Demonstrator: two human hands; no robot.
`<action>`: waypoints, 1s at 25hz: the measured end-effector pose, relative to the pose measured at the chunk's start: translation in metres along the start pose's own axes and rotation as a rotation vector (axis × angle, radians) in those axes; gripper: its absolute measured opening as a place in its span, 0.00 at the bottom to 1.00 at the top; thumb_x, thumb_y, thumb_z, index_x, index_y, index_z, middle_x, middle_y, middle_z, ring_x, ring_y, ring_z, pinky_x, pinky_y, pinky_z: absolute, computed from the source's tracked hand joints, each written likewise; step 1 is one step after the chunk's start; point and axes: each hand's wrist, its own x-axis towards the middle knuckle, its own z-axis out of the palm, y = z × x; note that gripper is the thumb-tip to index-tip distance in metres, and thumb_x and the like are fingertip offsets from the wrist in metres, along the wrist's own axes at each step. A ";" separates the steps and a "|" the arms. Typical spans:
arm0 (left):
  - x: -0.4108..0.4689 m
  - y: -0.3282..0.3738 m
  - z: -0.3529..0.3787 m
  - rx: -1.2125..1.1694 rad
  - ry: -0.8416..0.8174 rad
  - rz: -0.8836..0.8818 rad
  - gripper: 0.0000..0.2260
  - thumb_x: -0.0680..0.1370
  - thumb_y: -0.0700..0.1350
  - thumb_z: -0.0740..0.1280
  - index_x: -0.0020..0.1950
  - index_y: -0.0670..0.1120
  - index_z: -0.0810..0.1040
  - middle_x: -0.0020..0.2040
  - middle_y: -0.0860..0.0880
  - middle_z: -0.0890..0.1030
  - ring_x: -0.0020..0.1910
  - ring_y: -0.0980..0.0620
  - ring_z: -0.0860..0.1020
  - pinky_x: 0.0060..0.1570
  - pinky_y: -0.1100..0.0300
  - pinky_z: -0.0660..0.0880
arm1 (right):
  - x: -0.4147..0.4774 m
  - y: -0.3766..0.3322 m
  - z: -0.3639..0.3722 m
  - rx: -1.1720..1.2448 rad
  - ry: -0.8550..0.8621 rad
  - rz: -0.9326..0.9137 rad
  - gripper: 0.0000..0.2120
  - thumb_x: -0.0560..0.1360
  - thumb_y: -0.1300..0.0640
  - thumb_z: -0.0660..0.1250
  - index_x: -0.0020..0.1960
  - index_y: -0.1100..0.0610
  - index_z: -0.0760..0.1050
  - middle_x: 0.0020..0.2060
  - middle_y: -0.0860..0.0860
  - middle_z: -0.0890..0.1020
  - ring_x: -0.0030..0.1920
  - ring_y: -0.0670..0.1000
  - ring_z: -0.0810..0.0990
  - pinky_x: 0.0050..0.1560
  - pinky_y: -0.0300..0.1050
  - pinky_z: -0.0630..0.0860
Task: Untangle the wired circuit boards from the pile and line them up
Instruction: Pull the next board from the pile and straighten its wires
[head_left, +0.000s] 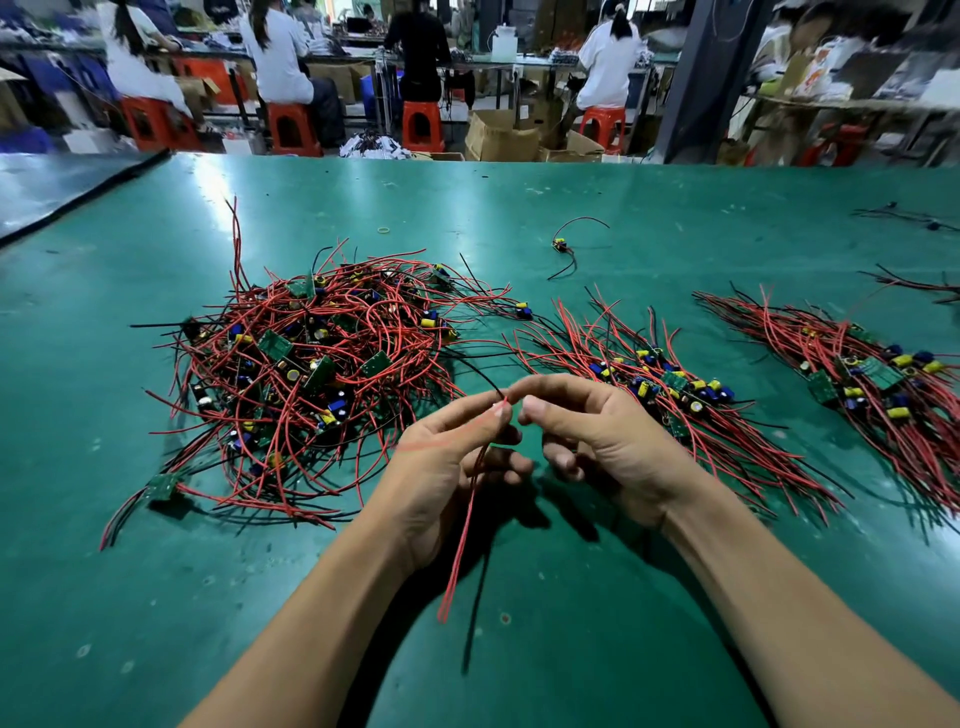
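Wired circuit boards (317, 358) are lying tangled; your left grip (441, 467) is pinching a red wire (458, 551), right grip's (597, 441) state unclear.

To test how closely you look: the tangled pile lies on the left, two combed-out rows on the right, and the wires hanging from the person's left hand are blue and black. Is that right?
One error: the head view shows the wires hanging from the left hand are red and black, not blue. The tangled pile is on the left, the rows on the right.
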 end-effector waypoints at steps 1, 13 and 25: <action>0.000 0.000 0.000 0.010 0.000 0.001 0.12 0.71 0.42 0.72 0.53 0.41 0.84 0.40 0.44 0.82 0.30 0.49 0.80 0.30 0.62 0.78 | 0.000 -0.001 -0.001 0.006 -0.023 -0.020 0.10 0.69 0.57 0.74 0.50 0.52 0.85 0.43 0.50 0.85 0.25 0.43 0.73 0.23 0.33 0.68; 0.003 -0.006 0.000 0.110 -0.012 0.050 0.13 0.70 0.43 0.71 0.53 0.45 0.85 0.37 0.47 0.82 0.29 0.51 0.78 0.30 0.65 0.76 | 0.003 0.007 0.006 -0.300 0.193 -0.220 0.01 0.76 0.54 0.73 0.46 0.50 0.84 0.36 0.46 0.83 0.29 0.45 0.77 0.29 0.36 0.73; 0.005 -0.015 0.000 0.237 0.150 0.161 0.08 0.72 0.35 0.73 0.50 0.42 0.84 0.38 0.44 0.80 0.31 0.51 0.77 0.30 0.63 0.75 | 0.000 0.008 0.007 -0.376 0.105 -0.131 0.10 0.76 0.59 0.70 0.57 0.56 0.82 0.44 0.52 0.86 0.33 0.43 0.80 0.34 0.33 0.75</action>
